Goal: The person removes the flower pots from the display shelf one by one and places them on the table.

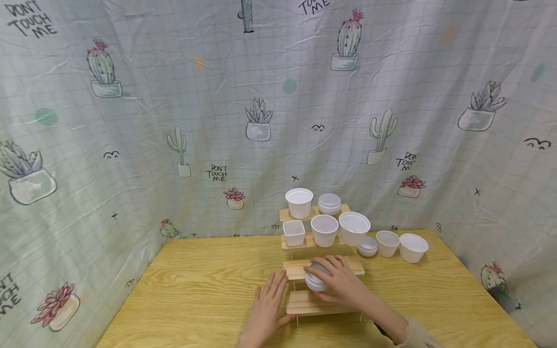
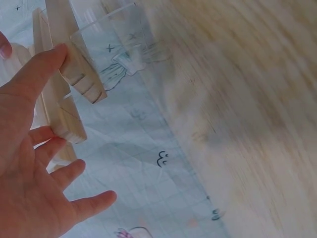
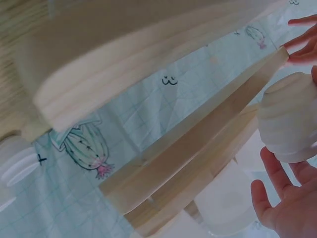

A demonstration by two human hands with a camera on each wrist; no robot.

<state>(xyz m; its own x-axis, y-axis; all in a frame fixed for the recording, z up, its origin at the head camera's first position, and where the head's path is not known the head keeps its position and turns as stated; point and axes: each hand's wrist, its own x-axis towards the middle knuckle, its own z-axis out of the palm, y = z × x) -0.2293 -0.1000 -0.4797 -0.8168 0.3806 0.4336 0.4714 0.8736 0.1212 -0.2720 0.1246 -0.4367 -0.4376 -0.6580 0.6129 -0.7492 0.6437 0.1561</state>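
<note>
My right hand (image 1: 344, 285) grips a small round white pot (image 1: 314, 282) by its sides, over the lower boards of a tiered wooden stand (image 1: 304, 308). In the right wrist view the ribbed pot (image 3: 287, 119) sits between thumb and fingers, close to a board edge. My left hand (image 1: 266, 309) lies along the stand's left side with its fingers extended. Seen from the left wrist, the thumb (image 2: 42, 69) and some fingertips touch the board ends. On the top board are a tall pot (image 1: 299, 204) and a low one (image 1: 329, 205); below them stand a square pot (image 1: 294, 234) and two round ones.
Right of the stand, a low ribbed pot (image 1: 367, 247) and two taper-sided pots stand on the wood-grain table (image 1: 209, 285). A curtain (image 1: 209, 121) printed with cacti hangs behind the table and along both sides. Clear supports hold the boards.
</note>
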